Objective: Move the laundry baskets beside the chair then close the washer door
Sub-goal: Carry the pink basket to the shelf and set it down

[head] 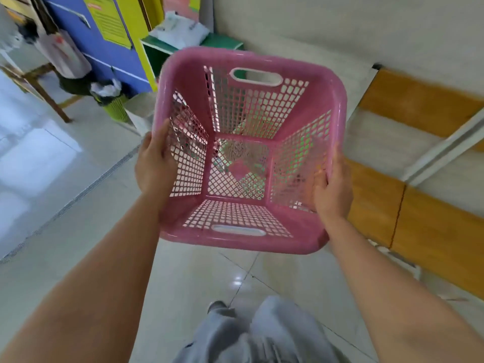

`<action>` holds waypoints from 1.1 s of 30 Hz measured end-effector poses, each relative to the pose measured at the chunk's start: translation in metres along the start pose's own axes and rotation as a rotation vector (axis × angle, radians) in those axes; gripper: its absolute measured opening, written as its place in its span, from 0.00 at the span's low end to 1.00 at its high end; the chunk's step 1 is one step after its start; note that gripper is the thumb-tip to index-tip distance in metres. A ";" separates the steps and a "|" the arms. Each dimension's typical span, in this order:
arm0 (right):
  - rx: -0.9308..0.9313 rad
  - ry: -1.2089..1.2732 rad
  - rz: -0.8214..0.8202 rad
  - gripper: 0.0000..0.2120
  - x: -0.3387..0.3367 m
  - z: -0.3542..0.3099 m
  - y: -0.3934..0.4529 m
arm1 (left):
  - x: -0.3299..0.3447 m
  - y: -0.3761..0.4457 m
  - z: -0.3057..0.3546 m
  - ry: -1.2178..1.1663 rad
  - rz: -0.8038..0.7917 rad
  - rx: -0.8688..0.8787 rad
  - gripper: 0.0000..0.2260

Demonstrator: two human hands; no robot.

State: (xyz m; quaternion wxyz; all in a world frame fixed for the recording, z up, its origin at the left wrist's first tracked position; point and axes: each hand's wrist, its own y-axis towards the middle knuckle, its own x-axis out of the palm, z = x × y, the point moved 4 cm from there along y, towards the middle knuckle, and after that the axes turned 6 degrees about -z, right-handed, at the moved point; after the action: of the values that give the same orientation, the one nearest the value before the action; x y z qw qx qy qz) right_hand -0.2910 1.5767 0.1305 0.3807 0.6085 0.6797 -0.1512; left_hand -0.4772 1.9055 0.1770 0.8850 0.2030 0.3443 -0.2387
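Observation:
I hold an empty pink lattice laundry basket [290,231] in the air in front of me, its open top tilted toward the camera. My left hand [154,166] grips its left rim and my right hand [331,187] grips its right rim. Something green shows faintly through the basket's mesh bottom. No washer and no chair are clearly visible in this view.
A green wastebasket with paper [112,103] stands on the tiled floor at the left, by a blue and yellow wall [115,48]. A wooden table leg [49,98] is farther left. A green table with a white bag [180,30] is behind. Orange benches [419,213] run along the right.

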 end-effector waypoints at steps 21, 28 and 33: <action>0.303 -0.057 0.063 0.32 0.093 0.063 0.230 | 0.241 0.290 0.079 0.039 -0.336 0.245 0.28; 0.447 -0.157 -0.007 0.32 0.142 0.085 0.260 | 0.308 0.342 0.069 0.135 -0.444 0.278 0.26; 0.533 -0.205 -0.019 0.34 0.180 0.096 0.277 | 0.362 0.380 0.049 0.084 -0.596 0.230 0.27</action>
State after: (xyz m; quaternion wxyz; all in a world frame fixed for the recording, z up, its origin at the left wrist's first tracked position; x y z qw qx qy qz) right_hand 0.0080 1.6996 0.0123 0.2728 0.6623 0.5795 -0.3887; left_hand -0.0033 2.0829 0.0288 0.7324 0.2015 0.3958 -0.5161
